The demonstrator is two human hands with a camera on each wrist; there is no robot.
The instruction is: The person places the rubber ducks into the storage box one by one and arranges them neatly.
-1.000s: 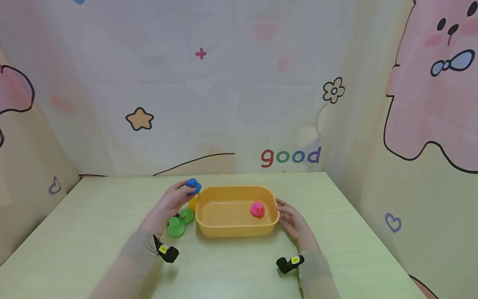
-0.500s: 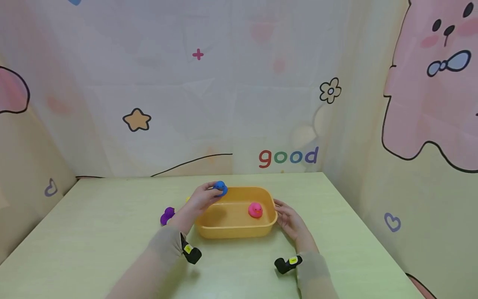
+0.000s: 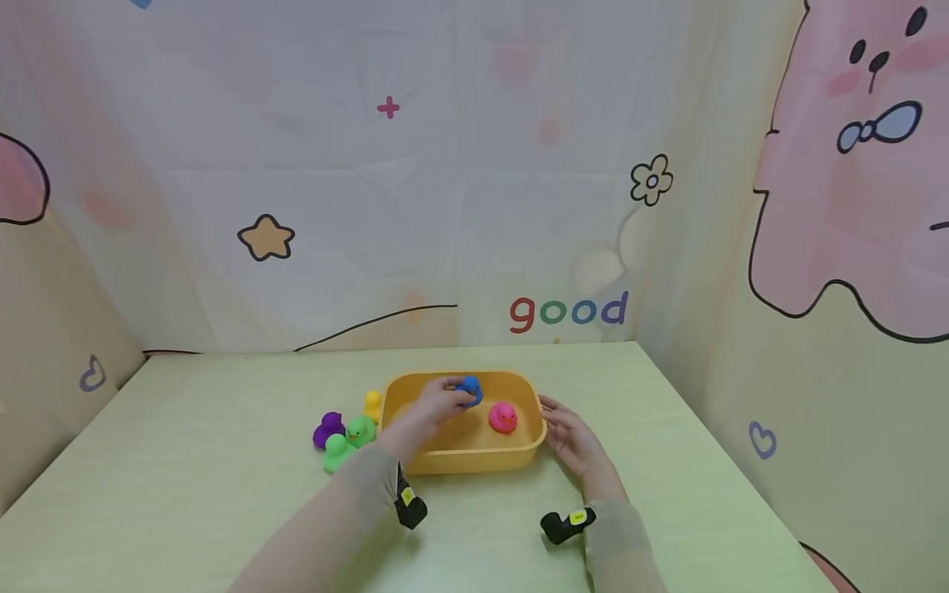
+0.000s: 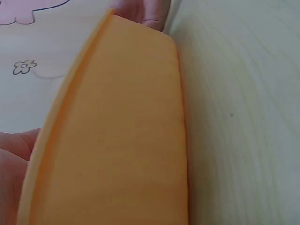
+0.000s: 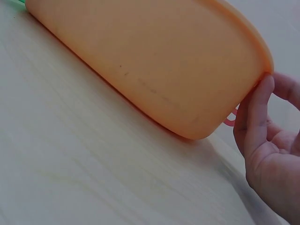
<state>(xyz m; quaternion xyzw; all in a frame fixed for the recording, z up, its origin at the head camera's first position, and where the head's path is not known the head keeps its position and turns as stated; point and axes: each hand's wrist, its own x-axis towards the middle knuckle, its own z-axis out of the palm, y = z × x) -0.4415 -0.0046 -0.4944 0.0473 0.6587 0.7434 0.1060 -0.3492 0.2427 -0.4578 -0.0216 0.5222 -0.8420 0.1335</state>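
Note:
A blue toy duck [image 3: 470, 390] is held between the thumb and fingers of my left hand [image 3: 437, 403], above the inside of a yellow-orange plastic bin [image 3: 463, 461]. A pink toy duck [image 3: 503, 417] sits in the right part of the bin. At the bin's right end, my right hand [image 3: 572, 434] touches the outside with its fingers; the right wrist view shows the fingertips [image 5: 267, 83] against the end wall near the rim. In the left wrist view the bin wall [image 4: 117, 122] hides the duck and most of the left hand.
Left of the bin stand a yellow duck [image 3: 372, 405], a purple duck [image 3: 329, 430] and two green ducks, one [image 3: 361, 431] behind the other [image 3: 338, 453]. The light tabletop [image 3: 200, 461] ends at a printed cloth backdrop [image 3: 356, 247] behind and at the sides.
My left hand has carried the blue duck rightward from beside the bin to over its inside, lower than before. The ducks at the left are uncovered again. My right hand stays at the bin's end.

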